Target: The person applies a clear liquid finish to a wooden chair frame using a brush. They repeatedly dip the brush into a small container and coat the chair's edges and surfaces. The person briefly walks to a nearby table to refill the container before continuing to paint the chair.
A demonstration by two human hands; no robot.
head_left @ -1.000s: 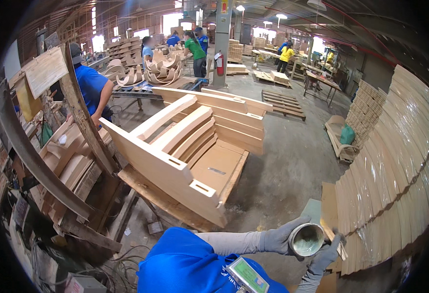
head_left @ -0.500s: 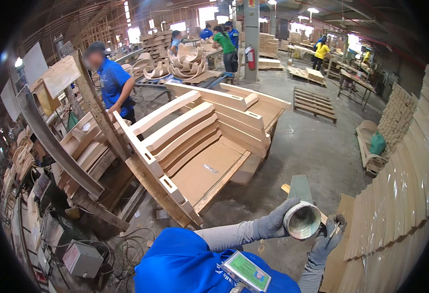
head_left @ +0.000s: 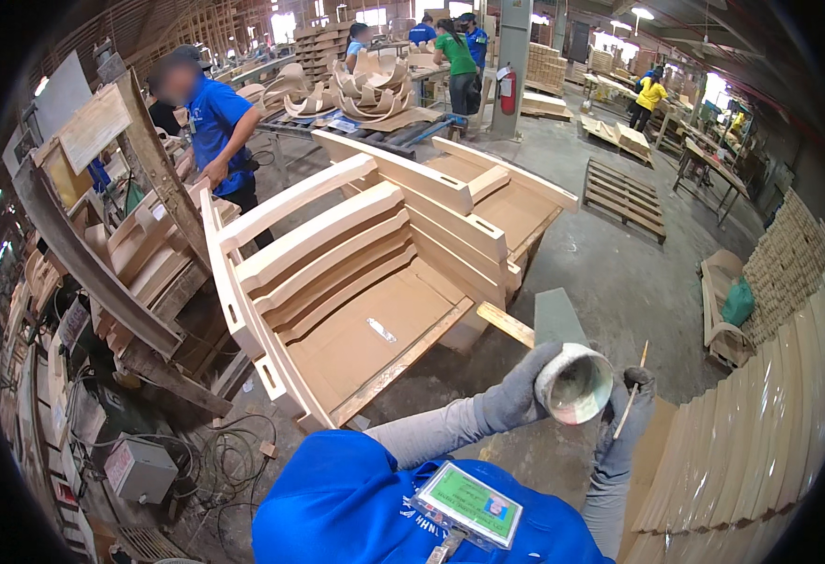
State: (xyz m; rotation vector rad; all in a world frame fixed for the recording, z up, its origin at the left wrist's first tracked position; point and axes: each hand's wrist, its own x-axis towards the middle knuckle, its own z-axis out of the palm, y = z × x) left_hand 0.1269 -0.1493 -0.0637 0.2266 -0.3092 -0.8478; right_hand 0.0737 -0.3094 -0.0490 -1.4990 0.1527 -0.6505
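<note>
My left hand (head_left: pixel 518 393), in a grey glove, grips a round cup (head_left: pixel 546 402) with a whitish, smeared inside. A flat grey-green piece (head_left: pixel 558 318) sticks out beyond the cup, and a light wooden strip (head_left: pixel 505 323) points out to its left. How these two are held behind the cup is hidden. Just right of the cup, my gloved right hand (head_left: pixel 630 399) is closed on a thin wooden stick (head_left: pixel 628 414). Ahead and to the left lies a stack of curved wooden chair-back frames (head_left: pixel 337 221) with slots in their ends, on a cardboard-covered board (head_left: pixel 375 329).
Wrapped wooden slats (head_left: pixel 760 404) are stacked close on my right. A co-worker in blue (head_left: pixel 215 132) stands beyond the frames at left. Upright wooden posts (head_left: pixel 163 179), a grey box (head_left: pixel 138 468) and loose cables (head_left: pixel 234 461) are on the left. A pallet (head_left: pixel 624 199) lies ahead.
The cup has shifted slightly left and up, and the wooden strip now shows further out. My right hand has drawn away from the strip, its thin stick now more upright. The view has turned slightly.
</note>
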